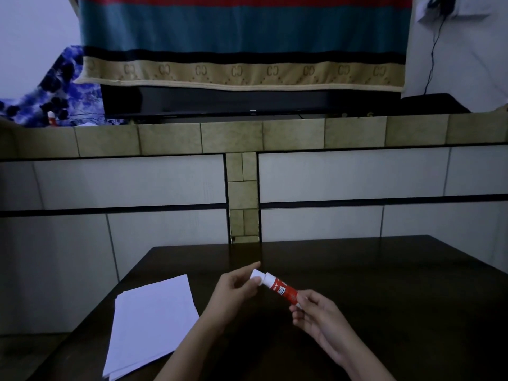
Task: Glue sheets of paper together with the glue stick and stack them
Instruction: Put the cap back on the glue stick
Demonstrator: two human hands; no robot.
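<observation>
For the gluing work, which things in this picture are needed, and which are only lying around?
Needed:
- red glue stick with white cap, held by left hand at the cap and right hand at the base
- stack of white paper sheets on the dark wooden table

Only lying around:
- black television on the tiled ledge
- striped towel hanging over it
- blue patterned cloth

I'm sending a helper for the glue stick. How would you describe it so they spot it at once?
Look above the dark table, right of the white paper stack. Both hands hold the glue stick up between them: a red tube with a white cap, the only red thing there.
</observation>
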